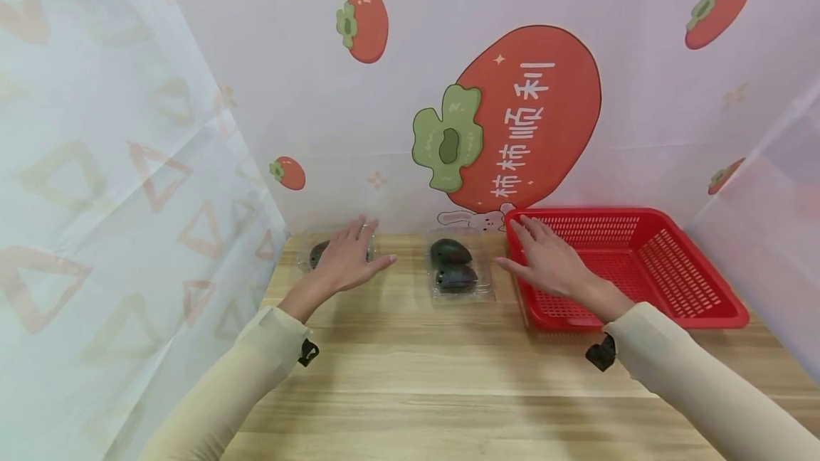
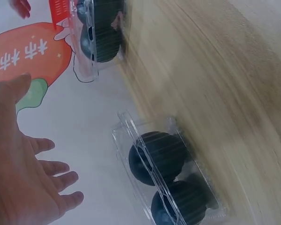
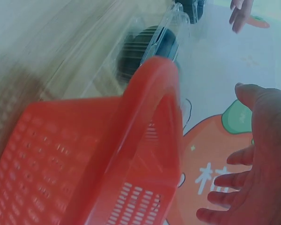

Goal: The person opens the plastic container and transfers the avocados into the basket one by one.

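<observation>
Directly over the left clear box point(image 1: 304, 262), the left hand point(image 1: 347, 263) with fingers spread and thumb well apart, holding nothing. Over the near-left rim of the red basket point(image 1: 692, 321), the right hand point(image 1: 544, 260), likewise spread, gripping nothing, thumb pointing left towards the right clear box point(image 1: 485, 269).

Most decisive, to judge by the layout: the place of the right clear box on the desk point(image 1: 410, 375), between the two hands. In the head view, just left of the right thumb and farther from the left thumb, hence nearer to the right hand. Just right of that same box, the basket, with long side running left to right and cavity mostly beyond the right hand.

Inside the right clear box, two dark fruit point(image 1: 451, 252), one behind the other, each with long axis lying left to right. Inside the left clear box, another dark pair, plain in the left wrist view but partly covered by the hand from above; there seemingly in a row from left to right.

Behind both boxes, close by, a pale wall sheet point(image 1: 410, 55) with printed red fruit. In the wrist views, clear gaps between fingers and boxes.
</observation>
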Available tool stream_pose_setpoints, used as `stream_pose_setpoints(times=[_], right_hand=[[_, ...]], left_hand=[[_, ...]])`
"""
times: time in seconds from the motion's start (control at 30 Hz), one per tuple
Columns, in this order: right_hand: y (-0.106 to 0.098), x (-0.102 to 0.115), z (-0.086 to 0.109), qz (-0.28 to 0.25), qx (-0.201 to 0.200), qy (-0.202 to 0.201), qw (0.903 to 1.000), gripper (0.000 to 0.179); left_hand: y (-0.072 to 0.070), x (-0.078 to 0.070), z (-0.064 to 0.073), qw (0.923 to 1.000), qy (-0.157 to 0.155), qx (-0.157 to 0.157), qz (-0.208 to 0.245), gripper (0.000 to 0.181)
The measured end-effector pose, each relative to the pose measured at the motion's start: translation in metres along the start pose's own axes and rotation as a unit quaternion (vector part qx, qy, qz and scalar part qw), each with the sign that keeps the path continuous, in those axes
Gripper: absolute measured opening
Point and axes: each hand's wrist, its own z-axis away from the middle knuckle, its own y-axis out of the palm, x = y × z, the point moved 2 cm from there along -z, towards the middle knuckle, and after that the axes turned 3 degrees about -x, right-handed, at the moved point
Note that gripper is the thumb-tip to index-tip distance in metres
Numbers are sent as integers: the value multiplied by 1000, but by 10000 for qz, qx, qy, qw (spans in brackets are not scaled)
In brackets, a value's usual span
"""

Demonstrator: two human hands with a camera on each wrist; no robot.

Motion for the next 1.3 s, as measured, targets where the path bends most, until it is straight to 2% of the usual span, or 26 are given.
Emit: stream_pose_setpoints(times=[0.23,0.4,0.67,0.8,1.0,1.3], right_hand=[[6,10,-6,-190,-17,-78,9998,100],[11,15,-9,-401,-17,-115,9991,102],[22,25,-14,-870,80,-119,9961,103],[30,33,-18,-992,32,-262,9947,101],[40,42,-23,-1095,-119,-509,9926,96],[55,56,-26,-1093,67,-364,9933,94]], left_hand=[[2,-9,-7,9998,121,88,136,92],[6,-17,-15,9996,53,127,252,92],[19,-25,-28,9989,133,201,406,92],[25,-27,-36,9987,127,235,441,92],[30,-35,-47,9984,106,191,517,89],[34,-46,-58,9983,65,153,566,84]])
